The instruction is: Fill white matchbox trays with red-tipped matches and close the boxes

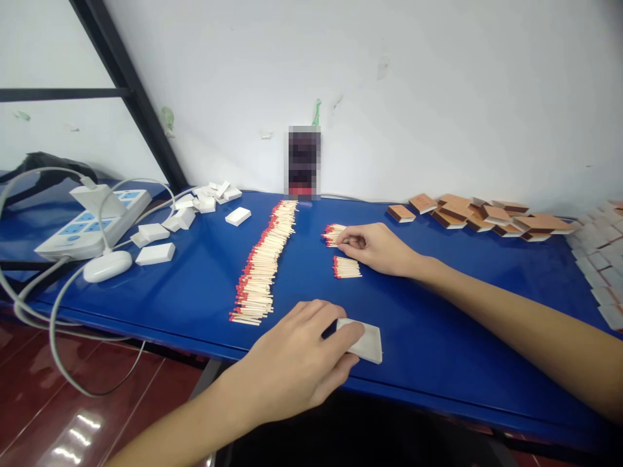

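Observation:
In my left hand point(304, 357) is a small white matchbox tray point(370, 344), held between thumb and fingers close to the table's front edge. The fingers of my right hand point(382, 246) are curled in a pinch at the pale ends of a small group of matches point(333, 235). Just in front of that hand lies a second small group of matches point(347, 267), side by side with red heads to the left. A long row of matches point(263, 266) runs from the wall toward the front edge, left of both hands.
White tray pieces point(156, 253) lie scattered at the left, beside a power strip point(92, 224) with looping white cables. Brown matchbox sleeves point(457, 211) are heaped at the back right. More boxes point(603, 259) are stacked at the right edge of the blue table point(438, 337).

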Motion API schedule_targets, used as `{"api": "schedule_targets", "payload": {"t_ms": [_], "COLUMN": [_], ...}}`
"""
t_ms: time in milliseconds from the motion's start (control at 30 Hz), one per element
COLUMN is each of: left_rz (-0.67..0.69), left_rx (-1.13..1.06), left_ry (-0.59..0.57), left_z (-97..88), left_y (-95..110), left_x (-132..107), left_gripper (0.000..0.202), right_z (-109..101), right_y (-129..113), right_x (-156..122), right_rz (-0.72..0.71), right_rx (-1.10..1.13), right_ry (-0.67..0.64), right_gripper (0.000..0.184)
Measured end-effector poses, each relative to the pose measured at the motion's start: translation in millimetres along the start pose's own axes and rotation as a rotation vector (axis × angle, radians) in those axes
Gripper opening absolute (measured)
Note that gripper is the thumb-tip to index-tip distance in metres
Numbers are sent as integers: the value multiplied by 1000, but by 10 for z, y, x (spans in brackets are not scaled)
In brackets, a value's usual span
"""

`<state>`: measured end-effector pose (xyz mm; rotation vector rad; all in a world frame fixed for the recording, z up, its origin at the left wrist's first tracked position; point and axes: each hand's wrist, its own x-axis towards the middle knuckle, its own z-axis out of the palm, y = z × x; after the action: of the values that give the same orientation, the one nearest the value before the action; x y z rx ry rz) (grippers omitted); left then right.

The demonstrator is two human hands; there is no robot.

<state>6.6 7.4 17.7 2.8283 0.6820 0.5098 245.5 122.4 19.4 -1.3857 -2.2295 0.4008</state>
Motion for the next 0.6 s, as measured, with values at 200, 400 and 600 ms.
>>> {"api": "schedule_targets", "payload": {"t_ms": [200,400,600], "left_rz": [2,1,2], "left_rx": [1,-2,-8], "left_ry": [9,1,-6], "left_z": [6,-5,0], "left_y": [-8,2,-3], "left_x": [18,9,1], "left_gripper": [22,22,22], "right_z": [-53,-179,-204], "right_y": [-59,-110,-79], "right_x": [10,-17,-39], "right_rz": [16,6,5], "right_rx": [14,35,88], "right_ry": [-60,-164,-170], "right_gripper": [26,20,23]}}
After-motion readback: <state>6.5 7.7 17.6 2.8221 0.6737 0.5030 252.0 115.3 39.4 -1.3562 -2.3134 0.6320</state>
